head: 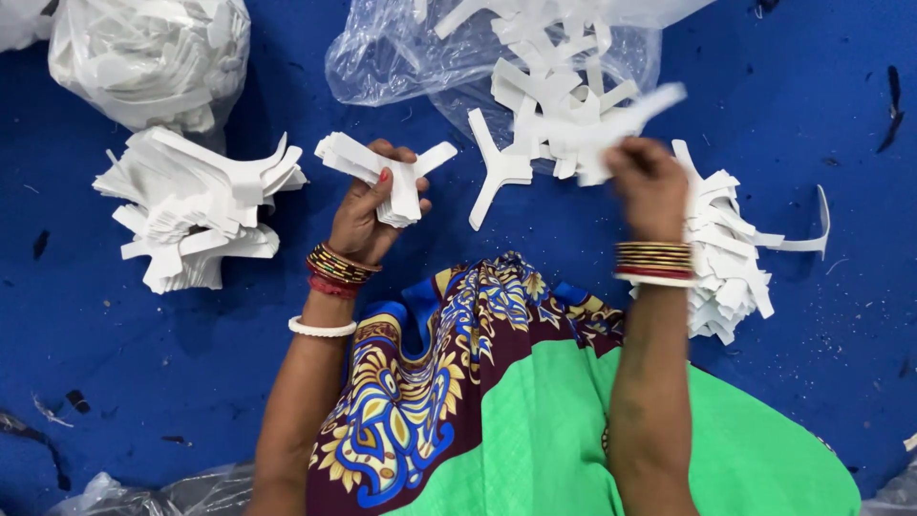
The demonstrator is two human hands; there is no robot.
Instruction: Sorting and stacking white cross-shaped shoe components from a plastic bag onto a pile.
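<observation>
White cutouts (377,172) fill the left hand (368,215); the right hand's (650,186) piece is blurred.

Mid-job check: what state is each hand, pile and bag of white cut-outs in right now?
Left hand: closed around a small stack of cut-outs.
Right hand: raised, gripping one cut-out, motion-blurred.
Left pile: stacked on the blue floor, untouched.
Right pile: stacked beside the right wrist.
Clear bag: open, loose cut-outs spilling out.
Upper-left bag: full, bunched up; its opening isn't visible.
</observation>
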